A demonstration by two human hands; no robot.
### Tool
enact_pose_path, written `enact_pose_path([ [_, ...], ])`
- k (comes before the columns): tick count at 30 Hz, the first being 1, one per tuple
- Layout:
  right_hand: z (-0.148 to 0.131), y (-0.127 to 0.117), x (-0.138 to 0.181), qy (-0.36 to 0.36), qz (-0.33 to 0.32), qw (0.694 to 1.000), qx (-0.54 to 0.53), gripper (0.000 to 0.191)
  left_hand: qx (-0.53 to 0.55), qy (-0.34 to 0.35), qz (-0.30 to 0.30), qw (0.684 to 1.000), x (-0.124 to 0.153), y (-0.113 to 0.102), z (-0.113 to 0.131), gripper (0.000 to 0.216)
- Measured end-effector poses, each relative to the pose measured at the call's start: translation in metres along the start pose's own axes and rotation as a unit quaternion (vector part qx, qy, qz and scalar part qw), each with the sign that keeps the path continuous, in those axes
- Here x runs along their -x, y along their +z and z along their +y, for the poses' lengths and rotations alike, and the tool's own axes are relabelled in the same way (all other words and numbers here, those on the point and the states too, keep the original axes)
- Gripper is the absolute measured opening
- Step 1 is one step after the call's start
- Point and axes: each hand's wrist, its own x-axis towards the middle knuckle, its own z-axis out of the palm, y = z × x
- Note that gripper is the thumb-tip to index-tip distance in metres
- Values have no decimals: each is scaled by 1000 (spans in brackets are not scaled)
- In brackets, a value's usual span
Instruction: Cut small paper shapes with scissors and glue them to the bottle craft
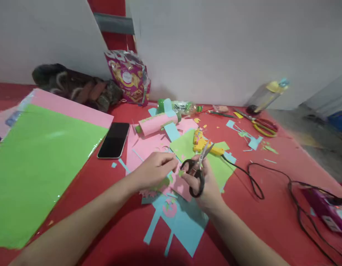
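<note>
Right hand (202, 183) holds black-handled scissors (199, 168) above paper (191, 231)

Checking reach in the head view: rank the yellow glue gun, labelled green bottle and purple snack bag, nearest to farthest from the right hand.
From the right hand:
1. Yellow glue gun: just ahead of it.
2. Labelled green bottle: farther back, slightly left.
3. Purple snack bag: at the back, well left.
</note>
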Motion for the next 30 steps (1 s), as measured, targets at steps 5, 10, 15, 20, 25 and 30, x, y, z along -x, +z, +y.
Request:
enact_pose_path([
  [5, 2, 1, -1, -8, 15, 1000, 10, 34, 8, 2, -64, 998, 3, 5, 2, 27],
  [10, -3, 4, -1, -5, 34, 999, 14, 35, -28, 27, -55, 998, 3, 9, -3, 27],
  [15, -4, 5, -2, -12, 43, 999, 19, 34, -15, 27, -40, 999, 3, 10, -2, 25],
  [20, -3, 4, -3, -8, 67, 998, -7, 36, 4, 45, -37, 998, 3, 9, 0, 25],
  [25, -2, 2, -3, -10, 68, 998, -9, 36, 7, 29, -44, 999, 3, 10, 0, 23],
  [30, -2, 4, -4, -11, 69, 997, -13, 35, -1, 23, -45, 999, 4, 12, 0, 24],
])
